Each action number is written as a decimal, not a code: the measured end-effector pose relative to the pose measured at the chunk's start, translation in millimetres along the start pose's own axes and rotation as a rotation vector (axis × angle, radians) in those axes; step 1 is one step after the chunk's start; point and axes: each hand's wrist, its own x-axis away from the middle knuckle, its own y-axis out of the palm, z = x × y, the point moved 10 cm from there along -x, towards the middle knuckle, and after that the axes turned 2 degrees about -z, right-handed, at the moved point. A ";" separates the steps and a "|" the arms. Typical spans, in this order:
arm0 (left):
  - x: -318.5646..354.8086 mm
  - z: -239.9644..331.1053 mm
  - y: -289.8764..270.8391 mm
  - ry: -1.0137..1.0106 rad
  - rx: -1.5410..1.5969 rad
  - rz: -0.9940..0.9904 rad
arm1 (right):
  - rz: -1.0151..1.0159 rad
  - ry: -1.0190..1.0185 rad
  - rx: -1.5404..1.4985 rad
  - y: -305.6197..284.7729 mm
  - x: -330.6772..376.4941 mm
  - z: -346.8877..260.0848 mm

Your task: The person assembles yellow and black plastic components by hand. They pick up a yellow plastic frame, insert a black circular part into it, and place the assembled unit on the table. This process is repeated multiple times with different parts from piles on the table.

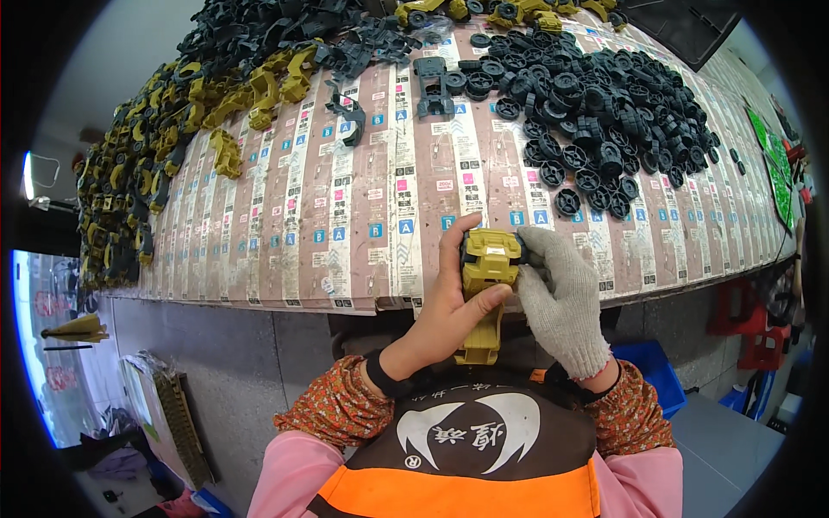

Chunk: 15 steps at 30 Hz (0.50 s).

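I observe the left hand [442, 318], bare, fingers bent around a yellow toy vehicle [493, 259], thumb pressing its upper face. The right hand [563, 306], in a coarse grey knit glove, grips the vehicle's right flank between thumb and curled fingers; I cannot tell exactly what lies beneath the fingertips. The vehicle, moulded plastic with stepped ridges, is held at the near edge of a table [259, 268] faced in striped printed sheeting. Beyond it I note a flat grey chassis [433, 91], heaped round black wheels [604, 112] and, leftward, angular yellow-and-dark parts [129, 186].
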 end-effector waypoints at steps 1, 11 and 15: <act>1.0 4.0 1.4 0.013 -0.098 -0.023 | -0.005 -0.025 0.036 -0.7 1.6 -1.7; -2.7 8.6 14.6 0.076 -0.211 -0.200 | -0.139 0.232 -0.110 -1.0 8.1 12.2; -7.0 -6.8 -2.6 -0.061 0.088 -0.107 | -0.159 0.066 0.171 -22.2 -34.5 -3.4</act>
